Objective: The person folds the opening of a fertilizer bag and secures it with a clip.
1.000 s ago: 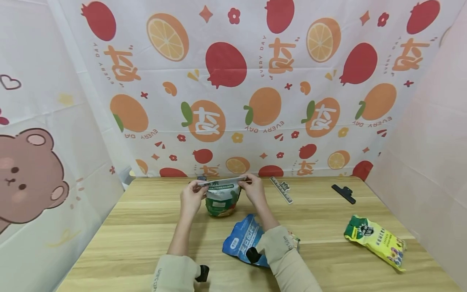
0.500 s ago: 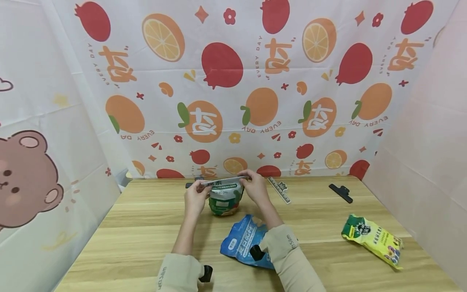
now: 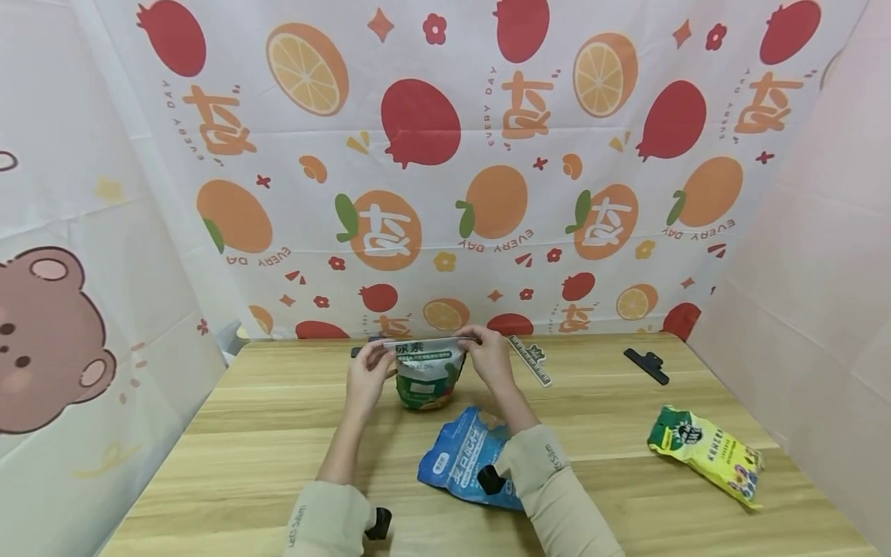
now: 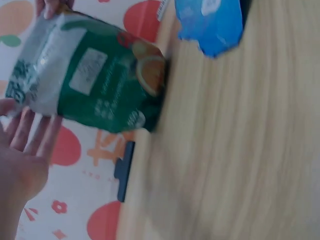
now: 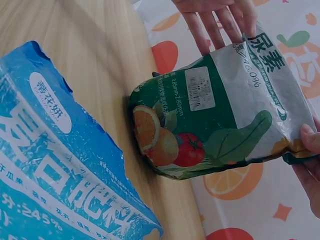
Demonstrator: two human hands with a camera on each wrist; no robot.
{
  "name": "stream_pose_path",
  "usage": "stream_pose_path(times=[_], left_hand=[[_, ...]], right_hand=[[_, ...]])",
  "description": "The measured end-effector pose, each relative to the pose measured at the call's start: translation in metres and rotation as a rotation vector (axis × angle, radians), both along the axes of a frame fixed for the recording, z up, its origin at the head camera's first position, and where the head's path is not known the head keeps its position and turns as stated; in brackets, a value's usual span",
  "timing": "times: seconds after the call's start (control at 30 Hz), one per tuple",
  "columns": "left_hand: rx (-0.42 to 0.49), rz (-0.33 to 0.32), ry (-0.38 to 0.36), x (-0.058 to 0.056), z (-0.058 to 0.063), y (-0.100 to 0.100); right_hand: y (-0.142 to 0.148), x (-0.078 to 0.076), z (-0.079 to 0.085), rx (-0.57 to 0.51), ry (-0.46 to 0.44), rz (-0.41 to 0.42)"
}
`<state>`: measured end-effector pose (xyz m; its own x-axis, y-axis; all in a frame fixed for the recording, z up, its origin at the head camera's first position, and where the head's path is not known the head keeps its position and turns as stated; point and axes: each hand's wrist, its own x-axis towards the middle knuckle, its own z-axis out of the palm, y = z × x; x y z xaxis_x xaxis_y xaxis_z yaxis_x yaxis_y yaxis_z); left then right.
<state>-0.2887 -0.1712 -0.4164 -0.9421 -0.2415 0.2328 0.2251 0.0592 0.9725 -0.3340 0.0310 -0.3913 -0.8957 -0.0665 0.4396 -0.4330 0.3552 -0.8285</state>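
Nearest, blue bag (image 3: 459, 464) lies on the bench (image 3: 278, 410), partly under the R sleeve (image 3: 536, 456); contact w/ the arm unclear. If the forearm drops or sweeps, it could shove that bag or snag its ragged edge. Yellow bag (image 3: 706, 455) is well off to the R, prob. out of harm's way.

Beyond: green-and-white bag (image 3: 426, 383) stands approx. upright betw. the hands, base apparently on the bench nr the back edge. L grip (image 3: 365, 379) pinches one top corner, thumb vs. fingers; R grip (image 3: 489, 360) pinches the other. Can't tell if the mouth is sealed; if not, a tilt could spill contents. Only the corners are held, so a slipped pinch might let the top sag or the bag tip.

Behind, L clip (image 4: 124, 171) sits close to the L hand, so a backward push could knock it. Strip (image 3: 530, 360) and R clip (image 3: 646, 365) lie farther R, lower risk imo.
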Motion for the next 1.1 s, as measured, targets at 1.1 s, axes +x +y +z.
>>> stream_pose_path(times=[1.1], left_hand=[[-1.141,-0.080,-0.434,-0.059,-0.038,-0.052]], right_hand=[[0.001,0.004,0.000,-0.014,0.036,-0.009]])
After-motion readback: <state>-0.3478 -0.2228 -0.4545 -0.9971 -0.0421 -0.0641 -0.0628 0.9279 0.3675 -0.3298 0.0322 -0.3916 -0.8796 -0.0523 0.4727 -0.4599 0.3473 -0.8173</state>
